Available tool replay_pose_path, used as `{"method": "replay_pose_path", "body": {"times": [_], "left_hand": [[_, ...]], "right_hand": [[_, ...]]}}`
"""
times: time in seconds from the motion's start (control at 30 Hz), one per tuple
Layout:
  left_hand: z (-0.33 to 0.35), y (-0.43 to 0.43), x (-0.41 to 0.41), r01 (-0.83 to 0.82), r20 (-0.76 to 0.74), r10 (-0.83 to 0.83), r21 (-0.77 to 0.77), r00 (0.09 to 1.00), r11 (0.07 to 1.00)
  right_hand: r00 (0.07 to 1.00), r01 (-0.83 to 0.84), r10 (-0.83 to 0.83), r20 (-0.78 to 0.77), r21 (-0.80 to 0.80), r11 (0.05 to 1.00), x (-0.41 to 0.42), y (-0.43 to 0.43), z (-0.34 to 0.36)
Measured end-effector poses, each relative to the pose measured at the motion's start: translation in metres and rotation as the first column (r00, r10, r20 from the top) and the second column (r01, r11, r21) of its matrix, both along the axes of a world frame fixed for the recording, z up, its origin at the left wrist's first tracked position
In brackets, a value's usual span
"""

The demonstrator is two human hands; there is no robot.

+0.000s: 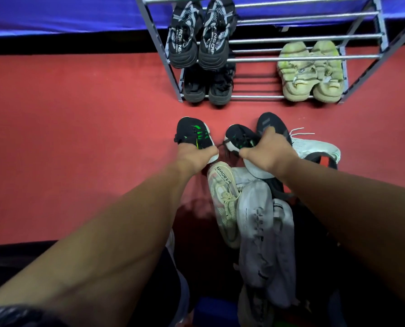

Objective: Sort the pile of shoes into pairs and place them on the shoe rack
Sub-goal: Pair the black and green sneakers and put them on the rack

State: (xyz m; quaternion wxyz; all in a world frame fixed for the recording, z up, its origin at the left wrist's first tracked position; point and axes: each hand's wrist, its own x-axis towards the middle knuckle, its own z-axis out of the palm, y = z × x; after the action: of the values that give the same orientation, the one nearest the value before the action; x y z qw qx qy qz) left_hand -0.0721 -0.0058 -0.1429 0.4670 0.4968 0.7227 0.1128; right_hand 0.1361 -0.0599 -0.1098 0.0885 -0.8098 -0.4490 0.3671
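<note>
Shoes in hand: two black sneakers with green accents, white soles, toes pointing far, held side by side above the red floor (79, 142), between pile and rack.
Left hand (192, 156): wrapped around the heel end of the left black-green sneaker (193, 134), fingers hidden under it.
Right hand (271, 153): gripping the right black-green sneaker (240, 138) from above; its white heel sole (255, 171) shows below the wrist.
Shoe rack (291, 59): metal-bar frame, far right of centre, standing on the floor, top cut off by the frame edge.
On rack, counted: 3 pairs. Black-and-white knit pair (198, 36) on an upper tier, far left; black pair (207, 87) on the bottom tier below it; pale yellow-green pair (311, 72) bottom tier, right.
Pile (258, 223): near, right of centre, directly under the right forearm. Cream shoe with lettering on its side (224, 199); grey-white shoe (255, 232) touching it on the right; another pale shoe (283, 232) just beside that.
Beyond right hand: dark grey shoe (271, 125), white shoe with loose laces (314, 147), both partly covered by the hand.
Obstruction: loose black laces (224, 148) hang between the two held shoes.
Hard to make out: dark shoes in the pile's near and right side merge into shadow, count cannot be told; near-bottom items blurred.
Background: blue cloth (67, 13) along the far edge.
</note>
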Motion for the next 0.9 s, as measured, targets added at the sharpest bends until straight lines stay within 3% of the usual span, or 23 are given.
{"method": "replay_pose_path", "body": {"times": [0.07, 0.2, 0.27, 0.4, 0.47, 0.53, 0.6, 0.63, 0.67, 0.73, 0.8, 0.9], "left_hand": [[0.002, 0.001, 0.003, 0.031, 0.007, -0.032, 0.071, 0.999, 0.997], [0.011, -0.026, 0.021, 0.268, -0.123, -0.263, 0.020, 0.957, 0.963], [0.011, -0.040, 0.035, 0.467, -0.141, -0.460, 0.025, 0.877, 0.884], [0.032, -0.043, 0.049, 0.769, -0.162, -0.785, -0.162, 0.597, 0.618], [0.040, -0.037, 0.046, 0.763, -0.094, -0.796, -0.235, 0.598, 0.601], [0.041, -0.028, 0.038, 0.612, -0.030, -0.642, -0.273, 0.766, 0.742], [0.042, -0.024, 0.025, 0.264, 0.064, -0.258, -0.344, 0.964, 0.901], [0.045, -0.025, 0.020, 0.067, 0.125, -0.022, -0.369, 0.992, 0.927], [0.046, -0.025, 0.015, -0.106, 0.186, 0.192, -0.395, 0.964, 0.913], [0.044, -0.022, 0.005, -0.287, 0.266, 0.439, -0.462, 0.858, 0.840], [0.040, -0.020, -0.001, -0.324, 0.238, 0.481, -0.488, 0.844, 0.810], [0.029, -0.024, -0.002, -0.224, 0.144, 0.323, -0.466, 0.935, 0.856]], "right_hand": [[0.996, 0.077, -0.074, -0.039, 0.065, 0.995, 0.003, 0.004, 0.009], [0.977, 0.211, -0.198, -0.085, 0.204, 0.956, 0.011, 0.010, 0.023], [0.966, 0.258, -0.243, -0.092, 0.243, 0.935, 0.015, 0.012, 0.029], [0.951, 0.302, -0.272, -0.149, 0.244, 0.922, 0.012, 0.015, 0.035], [0.954, 0.286, -0.251, -0.164, 0.249, 0.925, 0.003, 0.012, 0.035], [0.963, 0.240, -0.196, -0.186, 0.250, 0.938, -0.007, 0.008, 0.033], [0.971, 0.160, -0.115, -0.209, 0.217, 0.963, -0.015, 0.005, 0.031], [0.975, 0.099, -0.056, -0.217, 0.193, 0.976, -0.018, 0.004, 0.030], [0.973, 0.025, 0.014, -0.232, 0.165, 0.986, -0.021, 0.003, 0.029], [0.945, -0.121, 0.146, -0.294, 0.101, 0.988, -0.026, 0.003, 0.025], [0.926, -0.191, 0.205, -0.318, 0.075, 0.979, -0.030, 0.005, 0.015], [0.956, -0.260, 0.265, -0.124, 0.056, 0.964, -0.029, 0.007, 0.002]]}}
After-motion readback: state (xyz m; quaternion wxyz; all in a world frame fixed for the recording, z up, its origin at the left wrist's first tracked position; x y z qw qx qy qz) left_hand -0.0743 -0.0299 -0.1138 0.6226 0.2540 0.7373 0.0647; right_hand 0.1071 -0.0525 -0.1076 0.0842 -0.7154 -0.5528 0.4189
